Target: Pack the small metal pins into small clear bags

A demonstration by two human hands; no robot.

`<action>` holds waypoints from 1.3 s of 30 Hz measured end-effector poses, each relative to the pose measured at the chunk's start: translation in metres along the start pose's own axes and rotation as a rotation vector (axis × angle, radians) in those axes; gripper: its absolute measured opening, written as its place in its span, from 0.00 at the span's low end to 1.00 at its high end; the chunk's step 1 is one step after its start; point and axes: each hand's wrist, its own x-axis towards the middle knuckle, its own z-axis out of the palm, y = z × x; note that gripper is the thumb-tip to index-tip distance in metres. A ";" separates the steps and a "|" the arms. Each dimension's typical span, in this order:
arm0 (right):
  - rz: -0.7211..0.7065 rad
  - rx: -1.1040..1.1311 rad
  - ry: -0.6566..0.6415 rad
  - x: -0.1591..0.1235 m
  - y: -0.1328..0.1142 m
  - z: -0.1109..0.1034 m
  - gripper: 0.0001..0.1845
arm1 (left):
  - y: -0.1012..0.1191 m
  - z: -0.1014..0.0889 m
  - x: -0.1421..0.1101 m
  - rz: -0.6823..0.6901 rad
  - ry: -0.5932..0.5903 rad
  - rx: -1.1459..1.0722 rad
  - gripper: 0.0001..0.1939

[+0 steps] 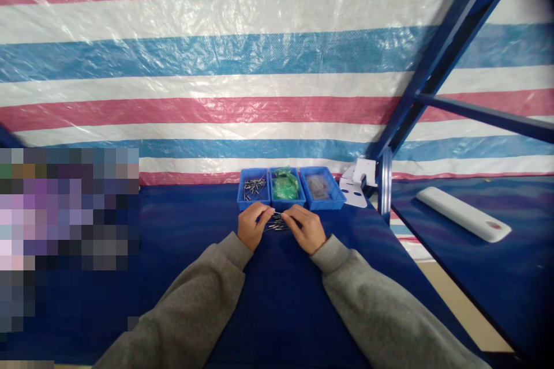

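My left hand (254, 225) is closed in a pinch, thumb against forefinger. Facing it, my right hand (306, 227) pinches in the same way. Between the fingertips spans a small, thin, light metal pin (277, 213), too small to make out well. Right beneath the hands, a loose pile of thin metal pins (277, 223) lies on the blue table (285, 300). Just beyond stand three blue bins: the left bin (240, 203) holds similar metal pins, the middle bin (287, 205) a green plastic bag (285, 185), and the right bin (326, 205) clear plastic bags (318, 187).
White cut-out sheets (354, 193) lie right of the bins, beside a blue metal post (384, 184). On a second table to the right rests a long white device (465, 213). A striped tarp (216, 109) hangs behind. The left side is blurred out.
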 end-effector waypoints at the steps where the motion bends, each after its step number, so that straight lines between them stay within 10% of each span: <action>1: -0.001 -0.002 -0.014 0.000 0.000 0.001 0.17 | 0.001 0.000 0.000 0.013 0.001 -0.011 0.11; 9: 0.022 -0.104 -0.058 -0.001 0.007 0.005 0.18 | 0.005 0.000 -0.002 0.054 0.019 -0.040 0.09; 20: 0.018 -0.116 -0.030 -0.001 0.013 0.007 0.17 | -0.006 -0.036 0.048 0.314 0.377 0.251 0.03; 26: 0.044 -0.136 -0.039 -0.001 0.014 0.009 0.16 | -0.017 -0.031 0.060 0.179 0.015 0.378 0.10; 39: 0.174 -0.337 -0.313 0.002 0.010 -0.006 0.04 | -0.011 -0.007 0.003 0.050 -0.054 0.281 0.09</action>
